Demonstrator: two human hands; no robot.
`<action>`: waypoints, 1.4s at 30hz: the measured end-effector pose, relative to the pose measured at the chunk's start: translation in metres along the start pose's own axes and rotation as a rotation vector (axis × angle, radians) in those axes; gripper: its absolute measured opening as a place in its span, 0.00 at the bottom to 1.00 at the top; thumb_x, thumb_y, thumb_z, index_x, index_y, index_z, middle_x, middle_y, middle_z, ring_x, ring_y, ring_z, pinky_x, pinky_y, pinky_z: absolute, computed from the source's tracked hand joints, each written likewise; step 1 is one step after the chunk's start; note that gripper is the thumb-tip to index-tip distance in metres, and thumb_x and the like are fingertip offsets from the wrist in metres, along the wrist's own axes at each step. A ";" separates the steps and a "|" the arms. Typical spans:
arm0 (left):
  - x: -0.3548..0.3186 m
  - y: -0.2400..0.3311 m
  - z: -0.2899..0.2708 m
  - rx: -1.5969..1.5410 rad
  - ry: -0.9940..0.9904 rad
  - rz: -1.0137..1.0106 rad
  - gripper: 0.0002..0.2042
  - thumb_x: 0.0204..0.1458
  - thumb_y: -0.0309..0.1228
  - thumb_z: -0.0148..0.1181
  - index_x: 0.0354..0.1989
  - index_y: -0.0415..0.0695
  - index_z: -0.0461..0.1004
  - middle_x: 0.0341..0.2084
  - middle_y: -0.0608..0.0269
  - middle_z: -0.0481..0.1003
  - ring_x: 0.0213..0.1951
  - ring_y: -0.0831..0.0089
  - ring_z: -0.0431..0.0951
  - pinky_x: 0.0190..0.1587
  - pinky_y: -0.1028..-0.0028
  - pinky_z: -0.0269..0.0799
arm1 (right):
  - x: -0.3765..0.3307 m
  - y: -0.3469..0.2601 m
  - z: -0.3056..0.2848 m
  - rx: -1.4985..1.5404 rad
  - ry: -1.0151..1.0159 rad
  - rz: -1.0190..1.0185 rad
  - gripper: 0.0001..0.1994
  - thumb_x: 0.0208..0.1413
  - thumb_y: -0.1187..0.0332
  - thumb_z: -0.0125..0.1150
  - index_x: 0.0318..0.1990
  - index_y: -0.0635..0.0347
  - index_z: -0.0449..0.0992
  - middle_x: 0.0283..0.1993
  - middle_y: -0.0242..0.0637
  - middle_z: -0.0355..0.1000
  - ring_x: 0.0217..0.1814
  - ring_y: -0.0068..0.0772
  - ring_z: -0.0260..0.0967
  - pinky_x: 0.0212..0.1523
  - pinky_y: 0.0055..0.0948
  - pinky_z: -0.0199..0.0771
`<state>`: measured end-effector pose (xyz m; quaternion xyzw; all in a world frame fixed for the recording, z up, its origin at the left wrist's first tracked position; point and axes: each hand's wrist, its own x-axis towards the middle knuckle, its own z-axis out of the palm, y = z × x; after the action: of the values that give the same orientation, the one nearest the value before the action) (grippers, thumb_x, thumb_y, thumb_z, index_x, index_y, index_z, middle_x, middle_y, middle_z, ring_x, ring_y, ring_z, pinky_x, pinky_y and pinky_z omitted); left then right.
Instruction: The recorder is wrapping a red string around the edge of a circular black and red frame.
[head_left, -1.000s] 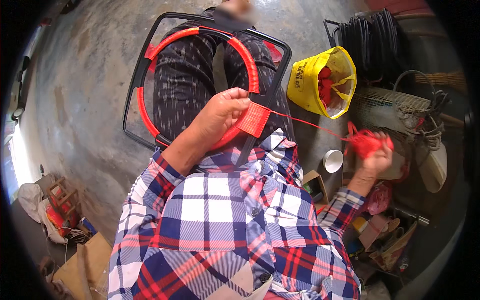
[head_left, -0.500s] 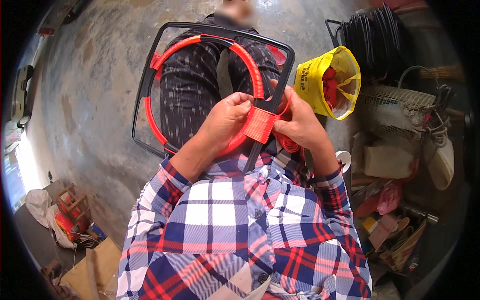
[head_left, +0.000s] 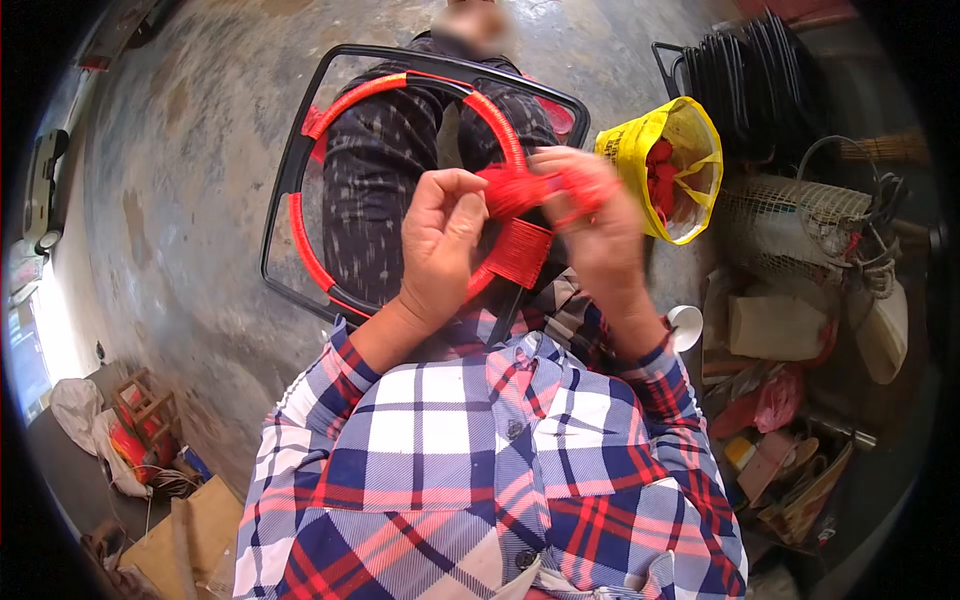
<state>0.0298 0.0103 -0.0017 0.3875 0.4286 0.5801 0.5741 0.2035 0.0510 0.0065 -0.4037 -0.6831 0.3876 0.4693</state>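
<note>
A black metal frame (head_left: pixel 280 207) with rounded corners rests across my lap. Inside it is a ring (head_left: pixel 311 250) wound in red cord, with short black stretches left uncovered. A broad red winding (head_left: pixel 521 254) covers the place where the ring meets the frame's right bar. Above that winding I hold a loose bundle of red cord (head_left: pixel 520 192). My left hand (head_left: pixel 438 240) pinches the bundle's left end with thumb and bent fingers. My right hand (head_left: pixel 603 235), smeared by motion, is closed around its right part, and its fingertips are unclear.
A yellow bag (head_left: pixel 625 170) with red material inside stands to the right. Beyond it are stacked black frames (head_left: pixel 745 85). Farther right lie a wire mesh basket (head_left: pixel 800 200) and mixed clutter. A white cup (head_left: pixel 685 326) sits by my right forearm. A wooden board (head_left: pixel 195 535) lies lower left.
Both hands have come off the wound patch. The red cord bundle, which hung below my right hand, is now raised above the patch between both hands.
</note>
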 end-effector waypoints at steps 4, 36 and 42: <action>0.009 -0.005 -0.008 -0.189 0.113 -0.187 0.08 0.63 0.33 0.46 0.44 0.43 0.67 0.26 0.68 0.69 0.20 0.85 0.61 0.23 0.83 0.57 | -0.011 -0.012 -0.045 -0.084 0.035 0.195 0.05 0.53 0.72 0.61 0.33 0.64 0.74 0.27 0.33 0.73 0.30 0.22 0.70 0.32 0.26 0.70; 0.018 -0.012 -0.006 -0.468 -0.152 -0.769 0.10 0.53 0.25 0.49 0.42 0.36 0.70 0.36 0.58 0.76 0.35 0.70 0.79 0.43 0.73 0.76 | -0.063 0.013 -0.043 0.543 0.036 0.816 0.07 0.57 0.70 0.60 0.28 0.59 0.70 0.19 0.25 0.64 0.19 0.16 0.59 0.22 0.19 0.59; 0.021 -0.017 -0.021 -0.534 -0.289 -0.737 0.03 0.50 0.23 0.49 0.31 0.40 0.68 0.28 0.64 0.74 0.29 0.75 0.74 0.37 0.75 0.73 | -0.074 0.009 -0.038 0.373 -0.008 0.756 0.07 0.55 0.71 0.62 0.28 0.59 0.69 0.20 0.24 0.64 0.21 0.15 0.59 0.22 0.19 0.59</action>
<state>0.0148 0.0296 -0.0257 0.1255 0.2893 0.3680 0.8747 0.2590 -0.0074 -0.0157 -0.5324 -0.4068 0.6511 0.3566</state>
